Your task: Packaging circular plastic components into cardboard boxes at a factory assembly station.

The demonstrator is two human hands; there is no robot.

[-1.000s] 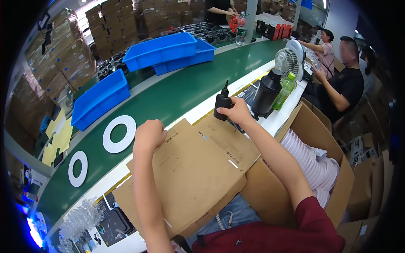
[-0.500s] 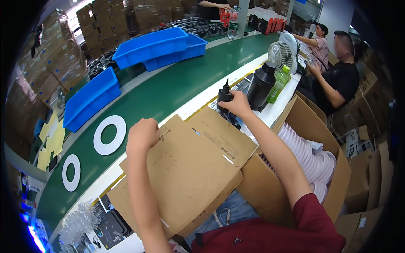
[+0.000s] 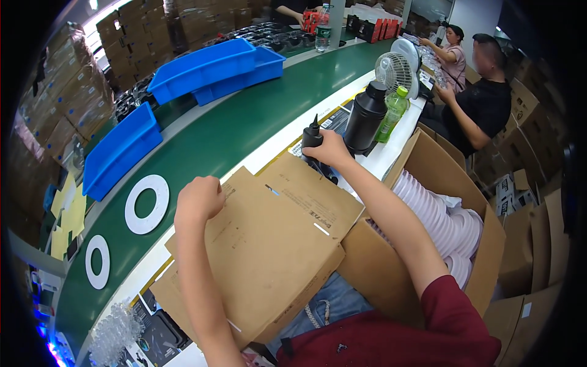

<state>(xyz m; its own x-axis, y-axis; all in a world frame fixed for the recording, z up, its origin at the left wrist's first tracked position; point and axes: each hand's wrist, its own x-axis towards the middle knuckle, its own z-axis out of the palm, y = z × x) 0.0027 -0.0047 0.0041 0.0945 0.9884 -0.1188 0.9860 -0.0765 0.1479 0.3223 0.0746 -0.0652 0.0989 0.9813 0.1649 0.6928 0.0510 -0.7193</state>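
My right hand (image 3: 324, 148) grips a small black squeeze bottle (image 3: 311, 136) with a pointed nozzle, which stands upright at the far edge of the cardboard. Over the upper left of a flat brown cardboard piece (image 3: 263, 257), my left hand (image 3: 199, 199) is closed in a fist; its fingertips are hidden, so I cannot make out whether it holds anything. The cardboard spans the white table edge and my lap. Just right of the squeeze bottle stand a large black bottle (image 3: 365, 119) and a green-capped bottle (image 3: 391, 116).
An open carton (image 3: 489, 257) of white ring stacks (image 3: 437, 208) is at my right. Two white rings (image 3: 160, 211) lie on the green belt (image 3: 202, 147). Blue trays (image 3: 122, 153) line its far side. A fan (image 3: 396, 68) and two seated people (image 3: 489, 98) are at the right.
The whole view has shifted slightly, so most things sit a little further left. Both hands keep their places, the right one still on the squeeze bottle.
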